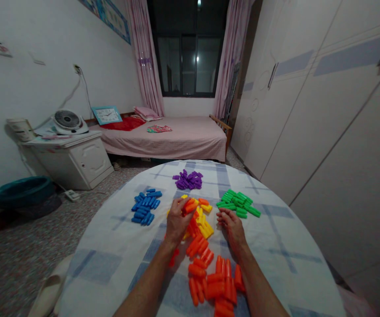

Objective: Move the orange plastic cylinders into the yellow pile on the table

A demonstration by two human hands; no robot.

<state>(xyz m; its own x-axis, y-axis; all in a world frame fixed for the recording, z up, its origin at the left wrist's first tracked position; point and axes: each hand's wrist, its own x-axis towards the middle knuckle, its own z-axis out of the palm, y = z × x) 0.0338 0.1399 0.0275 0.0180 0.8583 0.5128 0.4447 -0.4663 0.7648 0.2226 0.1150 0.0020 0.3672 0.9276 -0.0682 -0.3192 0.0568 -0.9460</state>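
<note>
Orange plastic pegs [190, 205] are grasped by the left hand [176, 222]; the right hand [231, 225] rests loosely curled, holding nothing, on the checked tablecloth [111, 259].

Walls: plain white walls are enclosing a narrow bedroom.
Window: a dark window [186, 57] is showing night outside, with pink curtains [145, 57] hanging at both sides.
Bed: a bed [177, 136] under a pink cover is sitting below the window.
Left side: a white cabinet [74, 160] is carrying a small fan [67, 121].
Right side: tall white wardrobes [325, 110] are lining the wall.
Floor: speckled flooring [18, 259] is stretching away; a teal basin [21, 190] is resting on it.
</note>
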